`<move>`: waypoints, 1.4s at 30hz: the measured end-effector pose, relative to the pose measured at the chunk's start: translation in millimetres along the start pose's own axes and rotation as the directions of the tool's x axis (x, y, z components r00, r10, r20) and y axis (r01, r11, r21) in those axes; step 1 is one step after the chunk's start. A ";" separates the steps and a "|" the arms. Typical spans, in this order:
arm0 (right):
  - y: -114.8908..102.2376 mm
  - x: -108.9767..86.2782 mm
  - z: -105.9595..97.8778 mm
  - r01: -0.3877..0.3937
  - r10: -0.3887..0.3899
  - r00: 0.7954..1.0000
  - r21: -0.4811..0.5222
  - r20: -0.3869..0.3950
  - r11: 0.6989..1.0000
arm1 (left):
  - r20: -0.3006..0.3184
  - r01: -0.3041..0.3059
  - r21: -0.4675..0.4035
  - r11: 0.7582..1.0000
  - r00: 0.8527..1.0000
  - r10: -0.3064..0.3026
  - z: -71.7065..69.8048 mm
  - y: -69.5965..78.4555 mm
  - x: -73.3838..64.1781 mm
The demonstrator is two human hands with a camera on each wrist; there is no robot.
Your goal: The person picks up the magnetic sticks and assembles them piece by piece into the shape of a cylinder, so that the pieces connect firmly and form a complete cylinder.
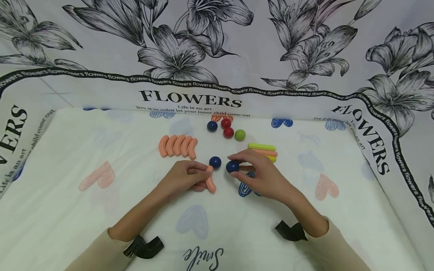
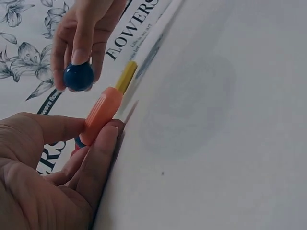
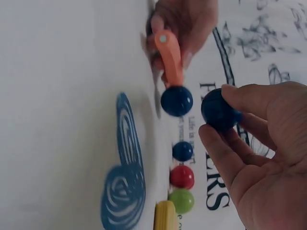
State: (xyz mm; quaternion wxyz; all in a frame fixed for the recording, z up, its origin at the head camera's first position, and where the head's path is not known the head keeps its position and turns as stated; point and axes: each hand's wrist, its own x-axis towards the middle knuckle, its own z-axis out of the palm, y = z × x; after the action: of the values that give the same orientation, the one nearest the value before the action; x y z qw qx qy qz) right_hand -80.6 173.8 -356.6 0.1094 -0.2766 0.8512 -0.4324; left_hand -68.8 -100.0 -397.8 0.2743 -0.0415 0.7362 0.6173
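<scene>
My left hand (image 1: pixel 184 176) pinches a curved salmon-orange rod (image 1: pixel 211 182) between thumb and fingers. A round metal dot shows on one end of this rod in the right wrist view, and at its other end sits a glossy blue ball (image 3: pixel 177 100). To the right, my right hand (image 1: pixel 266 177) holds a second blue ball (image 1: pixel 232 166) with thumb and fingertips, a short way from the first. The left wrist view shows that held ball (image 2: pixel 78 76) beyond the rod, while the first ball is mostly hidden there.
Several curved orange rods (image 1: pixel 178 146) lie side by side at the left. Behind the hands are another blue ball (image 1: pixel 212 126), two red balls (image 1: pixel 228 132) and a green ball (image 1: pixel 240 135). Straight sticks, including a yellow-green one (image 1: pixel 262 146), lie partly behind the right hand.
</scene>
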 end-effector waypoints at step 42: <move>-4.7 -22.0 52.7 0.005 -0.012 0.997 0.079 0.081 0.997 | -0.043 -0.059 0.076 0.995 0.997 0.063 -0.1 -3.9 -1.1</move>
State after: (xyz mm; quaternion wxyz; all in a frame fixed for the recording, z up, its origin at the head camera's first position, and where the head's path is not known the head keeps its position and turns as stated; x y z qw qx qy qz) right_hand -38.3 148.4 -385.7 0.1529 -0.2931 0.8272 -0.4543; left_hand -66.3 -101.3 -400.7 0.2398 -0.0229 0.7657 0.5964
